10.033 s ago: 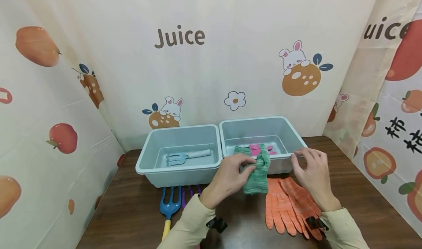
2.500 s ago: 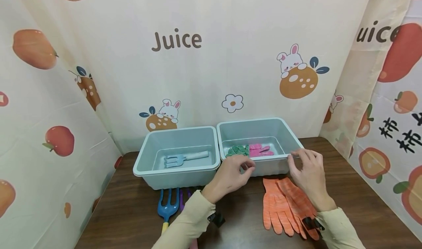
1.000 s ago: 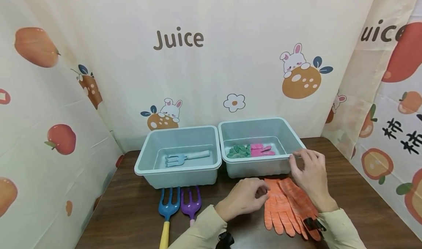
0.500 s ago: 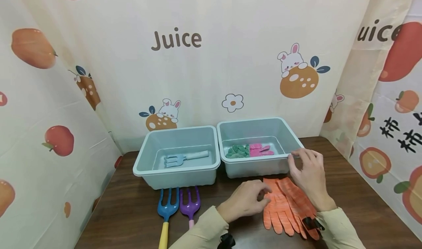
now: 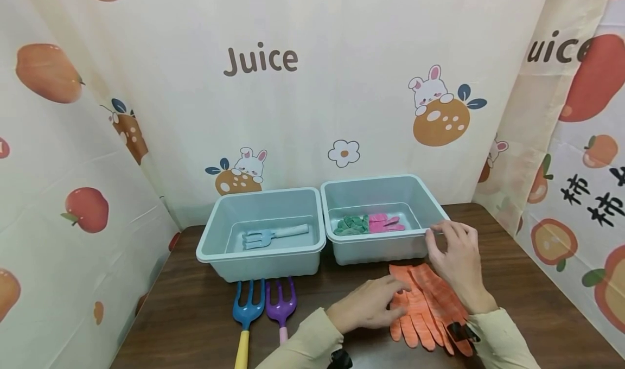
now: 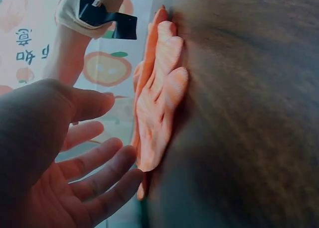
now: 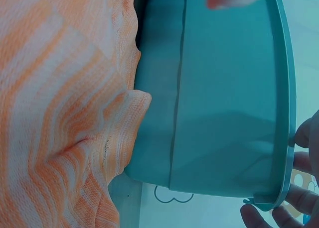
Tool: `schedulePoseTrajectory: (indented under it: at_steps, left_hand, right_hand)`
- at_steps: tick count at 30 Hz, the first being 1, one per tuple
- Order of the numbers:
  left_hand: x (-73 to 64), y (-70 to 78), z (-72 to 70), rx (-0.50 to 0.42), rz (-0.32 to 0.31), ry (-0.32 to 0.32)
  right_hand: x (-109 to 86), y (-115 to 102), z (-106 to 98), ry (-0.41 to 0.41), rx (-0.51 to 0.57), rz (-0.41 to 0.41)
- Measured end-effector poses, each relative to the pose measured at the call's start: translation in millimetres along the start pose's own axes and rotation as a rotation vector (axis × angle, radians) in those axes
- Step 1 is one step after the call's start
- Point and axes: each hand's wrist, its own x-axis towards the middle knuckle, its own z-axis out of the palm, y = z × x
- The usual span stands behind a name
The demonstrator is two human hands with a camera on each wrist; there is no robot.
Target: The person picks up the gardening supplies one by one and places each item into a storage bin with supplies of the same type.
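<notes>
A pair of orange knit gloves (image 5: pixel 425 304) lies on the table in front of the right-hand light-blue plastic bin (image 5: pixel 376 249). My left hand (image 5: pixel 366 306) reaches over their left edge, fingers parted and slightly bent. In the left wrist view the fingertips of the left hand (image 6: pixel 94 173) come right up to the gloves (image 6: pixel 154 103), with nothing in the palm. My right hand (image 5: pixel 456 260) pinches the bin's front right corner; the right wrist view shows its fingers at the rim (image 7: pixel 286 138). Inside that bin are green gloves (image 5: pixel 351 225) and pink gloves (image 5: pixel 386 223).
A second light-blue bin (image 5: pixel 263 260) stands to the left, with a light-blue hand fork (image 5: pixel 266 237) inside. Before it lie a blue hand fork with a yellow handle (image 5: pixel 248 312) and a purple hand fork (image 5: pixel 281 306). A printed curtain backs the table.
The green gloves, earlier held in my left hand at the bin's edge, now lie inside it. My left hand has since come down and right to the orange gloves; my right hand stays at the rim.
</notes>
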Motion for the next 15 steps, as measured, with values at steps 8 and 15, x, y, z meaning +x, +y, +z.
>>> schedulePoseTrajectory:
  at_steps: [8,15]
  left_hand:
    - [2.2,-2.2,9.2,0.020,0.013,-0.034]
    - [4.4,-0.9,11.5,0.077,0.014,-0.050]
  right_hand:
    - [0.7,-0.8,-0.3,-0.004,-0.005,0.011]
    - [-1.1,0.2,0.5,-0.007,-0.001,0.018]
